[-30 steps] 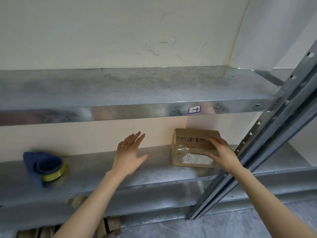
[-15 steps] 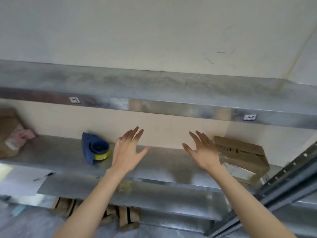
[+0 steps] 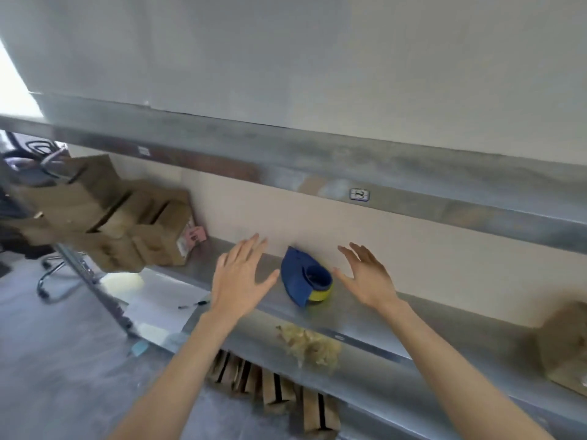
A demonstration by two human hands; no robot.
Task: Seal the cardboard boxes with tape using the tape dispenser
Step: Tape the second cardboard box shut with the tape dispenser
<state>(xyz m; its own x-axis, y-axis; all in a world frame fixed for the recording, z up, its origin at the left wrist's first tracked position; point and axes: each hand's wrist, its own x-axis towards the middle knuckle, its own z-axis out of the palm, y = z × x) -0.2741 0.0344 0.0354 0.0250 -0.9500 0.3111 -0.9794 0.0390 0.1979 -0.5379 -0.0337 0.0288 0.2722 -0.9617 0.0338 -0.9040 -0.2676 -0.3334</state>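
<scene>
while both hands hover above the middle shelf (image 3: 413, 315) of a metal rack, the blue tape dispenser (image 3: 298, 277) sits on that shelf between them, close to the wall, with a yellowish roll of tape showing at its lower right side. the left hand (image 3: 236, 281) is spread flat, fingers straight and pointing toward the wall, thumb stretched out toward the dispenser, just beside it but with a gap. the right hand (image 3: 370, 277) is also spread, fingers slightly bent and fanned, palm turned toward the dispenser, near it and not touching. neither hand holds anything.

further left on the same shelf stands a cluster of cardboard boxes (image 3: 127, 223), blurred, one with a pink label (image 3: 196, 234) on the side facing the dispenser. another box (image 3: 562, 341) shows at the far right edge, partly cut off. the upper shelf (image 3: 286, 160) runs across above, with a small white tag (image 3: 359, 194) on its front lip.

on a lower shelf lie a sheet of paper (image 3: 158, 312) with a pen (image 3: 192, 304) on it and a crumpled pale yellow wad (image 3: 313, 344). beneath, flattened cardboard pieces (image 3: 276, 389) stand on edge. an office chair (image 3: 54, 274) is at the far left on the grey floor.
</scene>
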